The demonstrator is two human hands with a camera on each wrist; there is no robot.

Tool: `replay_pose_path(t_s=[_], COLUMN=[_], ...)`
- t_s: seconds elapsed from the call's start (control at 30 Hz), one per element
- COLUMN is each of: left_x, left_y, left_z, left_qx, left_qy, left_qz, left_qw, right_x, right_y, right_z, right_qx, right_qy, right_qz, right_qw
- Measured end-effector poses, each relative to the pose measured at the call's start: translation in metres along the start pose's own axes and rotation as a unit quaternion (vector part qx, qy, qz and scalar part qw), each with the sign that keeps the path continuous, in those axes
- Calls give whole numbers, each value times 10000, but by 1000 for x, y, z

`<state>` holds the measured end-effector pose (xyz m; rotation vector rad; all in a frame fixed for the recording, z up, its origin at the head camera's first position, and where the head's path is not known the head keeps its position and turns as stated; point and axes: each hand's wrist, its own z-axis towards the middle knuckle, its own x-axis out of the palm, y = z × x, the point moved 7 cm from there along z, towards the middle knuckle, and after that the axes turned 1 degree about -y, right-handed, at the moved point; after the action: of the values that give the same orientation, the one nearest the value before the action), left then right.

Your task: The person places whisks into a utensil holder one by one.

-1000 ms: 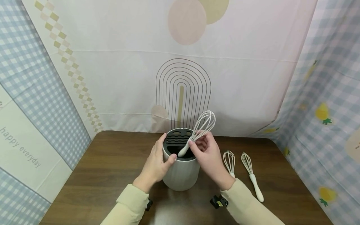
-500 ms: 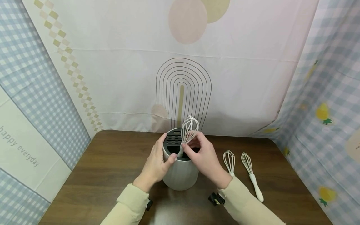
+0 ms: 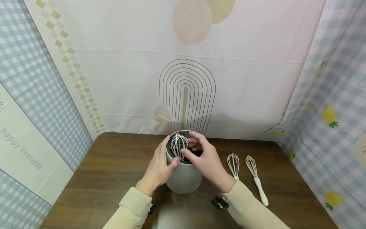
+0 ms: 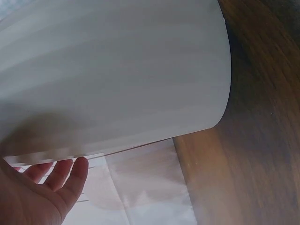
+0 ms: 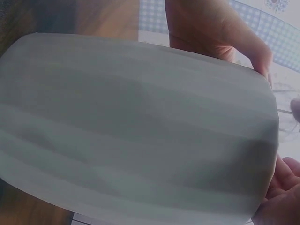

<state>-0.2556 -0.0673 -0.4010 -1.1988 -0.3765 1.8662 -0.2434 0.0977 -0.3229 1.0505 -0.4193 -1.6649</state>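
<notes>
A white ribbed utensil holder (image 3: 183,178) with a dark slotted insert stands on the table. In it a whisk (image 3: 179,144) stands, wire loops up, its handle hidden inside. My left hand (image 3: 158,167) holds the holder's left side, thumb at the front rim and fingers along the far wall. My right hand (image 3: 207,157) is over the right side of the rim, its thumb tip at the whisk's wires and the other fingers spread apart behind. In the right wrist view the holder wall (image 5: 136,122) fills most of the picture, with the left hand (image 5: 215,35) beyond it.
Two more whisks lie right of the holder on the brown wooden table (image 3: 114,165): a whisk partly hidden by the right forearm (image 3: 233,165) and a whisk in full sight (image 3: 257,181). A patterned white cloth (image 3: 128,89) hangs behind, checked cloth on both sides.
The whisk has tipped upright and sunk into the holder, its loops moving left and down. My right hand has shifted left and loosened its fingers from it. The left hand stays put.
</notes>
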Motion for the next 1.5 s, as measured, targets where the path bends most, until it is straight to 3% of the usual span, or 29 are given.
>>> replay_pose_path(t_s=[0.23, 0.47, 0.67, 0.77, 0.93, 1.17, 1.5], left_x=[0, -1, -2, -2, 0, -1, -1], left_y=[0, 0, -1, 0, 1, 0, -1], left_z=[0, 0, 0, 0, -1, -1, -2], left_qx=[46, 95, 94, 42, -15, 28, 131], left_qy=[-54, -82, -136, -113, -78, -138, -167], left_qz=[-10, -53, -66, -63, -75, -71, -68], left_qw=[10000, 9999, 9998, 9999, 9999, 9999, 9998], right_x=[-8, -27, -52, -62, -74, -89, -99], right_y=[4, -1, 19, 16, -12, -94, -135], right_z=[-2, -6, -11, -16, -30, -61, -101], right_qx=[-218, -86, 8, 132, 555, 1164, 1986], right_qy=[-74, -304, -493, -523, -559, -573, -492], right_qz=[72, -113, -408, -566, -748, -1217, -1427], right_qw=[9997, 9994, 9979, 9969, 9941, 9840, 9684])
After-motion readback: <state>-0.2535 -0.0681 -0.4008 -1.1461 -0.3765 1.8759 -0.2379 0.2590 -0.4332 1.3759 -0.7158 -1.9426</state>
